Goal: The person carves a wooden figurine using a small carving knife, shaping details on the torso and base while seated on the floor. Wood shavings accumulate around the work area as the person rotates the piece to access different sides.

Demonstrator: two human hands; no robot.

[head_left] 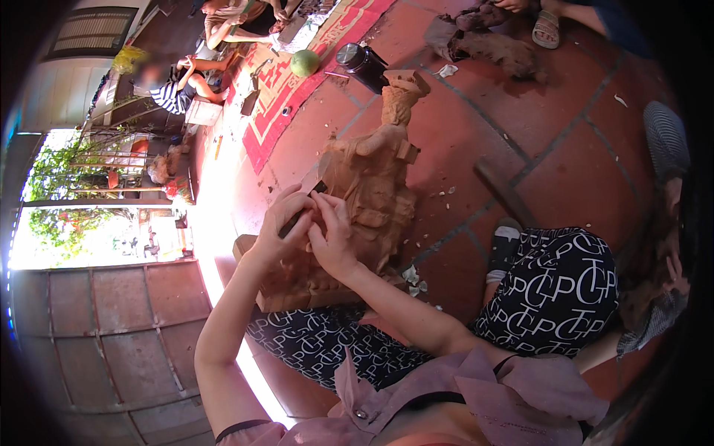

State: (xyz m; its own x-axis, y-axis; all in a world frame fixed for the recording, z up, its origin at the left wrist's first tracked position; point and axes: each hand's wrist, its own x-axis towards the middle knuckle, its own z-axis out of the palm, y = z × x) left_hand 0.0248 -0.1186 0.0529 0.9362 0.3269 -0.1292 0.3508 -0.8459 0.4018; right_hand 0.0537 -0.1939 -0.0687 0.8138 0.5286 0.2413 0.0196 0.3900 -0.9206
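Observation:
A reddish-brown carved wooden statue [379, 201] leans in front of me, its thick base near my lap and its narrow top pointing away. My left hand [284, 221] is closed round a dark-handled carving tool [291, 224], whose handle shows between the fingers. My right hand [332, 236] is closed beside it, fingertips bent against the tool's dark front part. A thin pale blade seems to stick out past the fingers, near the statue's left side. The fingers hide most of the tool and where it meets the wood.
A dark wooden bar [503, 193] lies on the red tiled floor [454, 141] right of the statue, among pale wood chips [415, 281]. Beyond stand a black thermos [361, 63] and a green melon [304, 63] by a red patterned mat [275, 123]. Several people sit farther off.

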